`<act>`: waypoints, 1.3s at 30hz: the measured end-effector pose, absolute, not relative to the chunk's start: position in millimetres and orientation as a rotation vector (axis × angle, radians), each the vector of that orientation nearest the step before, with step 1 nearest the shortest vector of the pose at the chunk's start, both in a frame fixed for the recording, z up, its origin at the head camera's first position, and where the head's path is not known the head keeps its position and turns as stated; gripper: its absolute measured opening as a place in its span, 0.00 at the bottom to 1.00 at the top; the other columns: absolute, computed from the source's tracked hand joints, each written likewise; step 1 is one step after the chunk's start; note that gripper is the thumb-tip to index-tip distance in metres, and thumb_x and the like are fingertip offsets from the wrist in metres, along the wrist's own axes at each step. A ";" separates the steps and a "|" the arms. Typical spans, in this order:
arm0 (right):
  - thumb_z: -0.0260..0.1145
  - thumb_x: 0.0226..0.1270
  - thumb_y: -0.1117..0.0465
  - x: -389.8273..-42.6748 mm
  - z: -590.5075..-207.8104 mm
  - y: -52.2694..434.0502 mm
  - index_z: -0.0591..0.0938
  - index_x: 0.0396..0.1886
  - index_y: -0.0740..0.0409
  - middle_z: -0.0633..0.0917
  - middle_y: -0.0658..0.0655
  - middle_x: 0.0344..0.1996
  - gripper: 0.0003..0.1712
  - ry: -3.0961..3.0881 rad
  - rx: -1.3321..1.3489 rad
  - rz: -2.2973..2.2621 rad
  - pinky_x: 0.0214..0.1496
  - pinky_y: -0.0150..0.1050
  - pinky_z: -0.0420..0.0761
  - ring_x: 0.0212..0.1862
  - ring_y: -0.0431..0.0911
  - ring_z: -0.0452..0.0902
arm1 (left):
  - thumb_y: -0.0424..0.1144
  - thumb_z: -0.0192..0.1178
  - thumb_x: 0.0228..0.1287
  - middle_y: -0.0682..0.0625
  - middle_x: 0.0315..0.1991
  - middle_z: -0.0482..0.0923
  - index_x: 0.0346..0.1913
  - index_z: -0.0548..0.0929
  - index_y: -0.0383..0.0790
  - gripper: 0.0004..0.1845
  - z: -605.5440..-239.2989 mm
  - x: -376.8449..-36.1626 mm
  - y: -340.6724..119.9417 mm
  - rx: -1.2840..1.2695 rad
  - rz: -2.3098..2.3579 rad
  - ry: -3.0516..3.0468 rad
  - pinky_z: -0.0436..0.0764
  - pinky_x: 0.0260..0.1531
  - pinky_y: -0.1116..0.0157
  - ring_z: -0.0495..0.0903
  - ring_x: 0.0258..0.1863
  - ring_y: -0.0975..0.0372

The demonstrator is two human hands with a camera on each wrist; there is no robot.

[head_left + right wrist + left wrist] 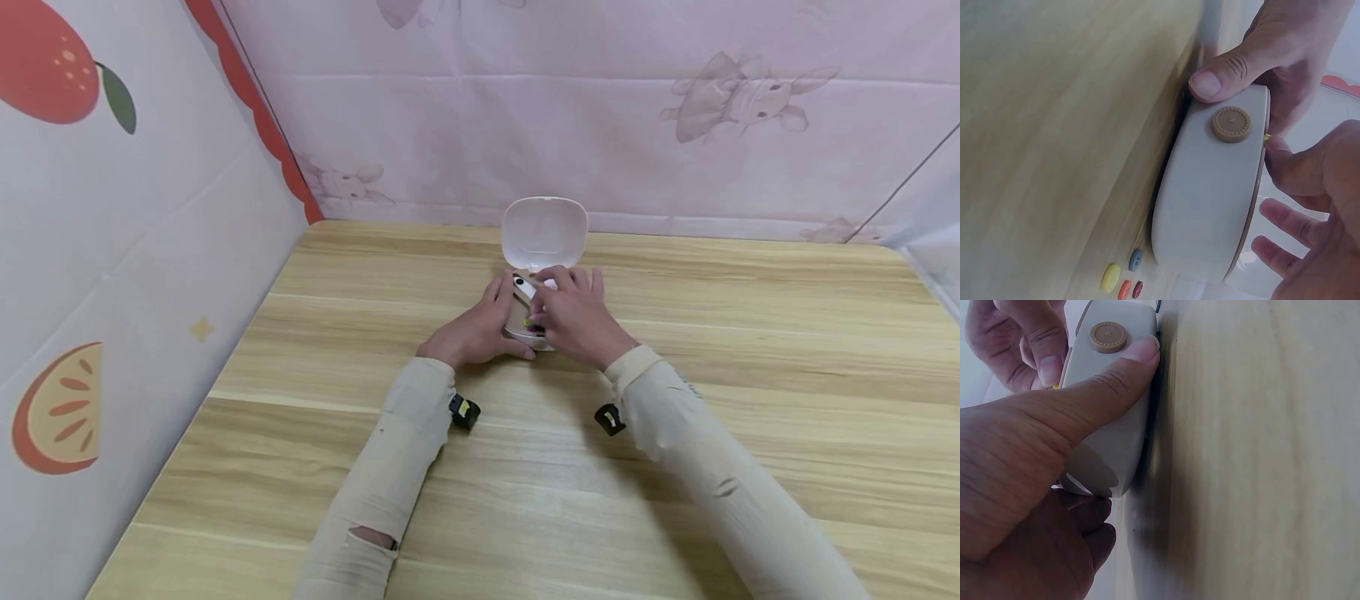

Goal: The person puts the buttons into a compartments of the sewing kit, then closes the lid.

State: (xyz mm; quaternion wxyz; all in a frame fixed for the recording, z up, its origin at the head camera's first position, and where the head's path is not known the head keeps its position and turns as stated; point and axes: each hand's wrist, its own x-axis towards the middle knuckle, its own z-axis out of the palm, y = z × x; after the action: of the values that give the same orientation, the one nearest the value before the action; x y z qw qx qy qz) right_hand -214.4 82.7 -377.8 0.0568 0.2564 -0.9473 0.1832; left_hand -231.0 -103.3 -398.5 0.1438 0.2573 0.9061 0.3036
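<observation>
A small white case stands on the wooden table with its rounded lid raised towards the back. My left hand grips the case's left side; its thumb presses the front wall just below a tan button. My right hand hovers over the open case, its thumb and forefinger pinching a small yellow piece at the rim. The case's inside is hidden by both hands.
Several small coloured buttons lie on the table beside the case. Printed fabric walls close in the left and back; the table's front edge is near me.
</observation>
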 end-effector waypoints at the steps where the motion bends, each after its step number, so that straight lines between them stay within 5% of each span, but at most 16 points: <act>1: 0.72 0.66 0.62 -214.6 -378.5 82.5 0.85 0.32 0.54 0.73 0.62 0.66 0.03 -2.872 0.780 0.558 0.59 0.61 0.53 0.61 0.62 0.64 | 0.50 0.73 0.61 0.42 0.81 0.32 0.79 0.25 0.34 0.68 -398.5 -231.1 -103.3 0.740 0.876 2.612 0.55 0.74 0.62 0.44 0.79 0.56; 8: 0.72 0.65 0.63 -214.3 -381.5 82.0 0.86 0.31 0.54 0.73 0.62 0.65 0.03 -2.885 0.782 0.560 0.64 0.66 0.50 0.63 0.63 0.63 | 0.50 0.73 0.61 0.42 0.81 0.31 0.79 0.26 0.34 0.68 -397.7 -231.0 -103.1 0.733 0.867 2.609 0.55 0.75 0.62 0.43 0.79 0.56; 27: 0.72 0.63 0.66 -216.2 -376.6 91.7 0.86 0.34 0.59 0.75 0.65 0.62 0.02 -2.822 0.772 0.653 0.57 0.58 0.57 0.61 0.65 0.66 | 0.49 0.73 0.61 0.42 0.81 0.29 0.79 0.25 0.34 0.68 -398.2 -230.8 -102.7 0.728 0.892 2.602 0.52 0.75 0.62 0.39 0.80 0.58; 39: 0.68 0.67 0.68 -220.4 -368.0 131.6 0.84 0.37 0.65 0.73 0.70 0.64 0.03 -2.821 0.522 0.805 0.66 0.63 0.53 0.67 0.65 0.62 | 0.50 0.73 0.61 0.42 0.81 0.26 0.79 0.25 0.36 0.68 -398.7 -230.8 -100.0 0.684 0.900 2.588 0.48 0.76 0.62 0.36 0.80 0.56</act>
State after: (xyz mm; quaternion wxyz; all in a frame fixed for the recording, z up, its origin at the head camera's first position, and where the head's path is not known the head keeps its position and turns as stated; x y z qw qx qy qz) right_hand -220.4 131.6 -368.0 0.0808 0.1746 -0.9437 0.2693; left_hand -230.8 -100.0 -398.7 0.1579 0.2390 0.9049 0.3147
